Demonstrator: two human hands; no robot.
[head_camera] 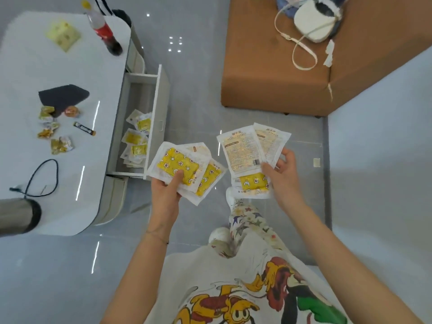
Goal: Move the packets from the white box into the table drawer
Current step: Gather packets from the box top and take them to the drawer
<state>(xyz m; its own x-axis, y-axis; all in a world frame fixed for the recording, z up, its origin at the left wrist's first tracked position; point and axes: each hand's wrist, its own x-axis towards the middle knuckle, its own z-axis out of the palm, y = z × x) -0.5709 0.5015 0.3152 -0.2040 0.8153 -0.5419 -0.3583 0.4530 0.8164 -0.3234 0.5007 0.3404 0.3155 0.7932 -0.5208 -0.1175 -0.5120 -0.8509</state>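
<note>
The counter [77, 73] stood at the left. Its drawer [160, 101] was pulled out from the right side over the floor, with packets [136, 140] lying inside toward its near end. On the counter a bottle [105, 31] stood at the far right corner, with a sachet [63, 35] to its left. Nearer lay a pouch [63, 97], with wrappers [50, 128] just before it and a stick [84, 128] to their right. Nearer again came a cable [41, 178], and a flask [18, 216] at the near left edge.

The person stood right of the counter. The left hand [167, 188] held a left bunch [184, 167] just beside the drawer's near corner. The right hand [284, 174] held a right bunch [245, 150] further right, apart from it. Behind, at the far right, stood a sofa [268, 73] with a bag [313, 24] on it.
</note>
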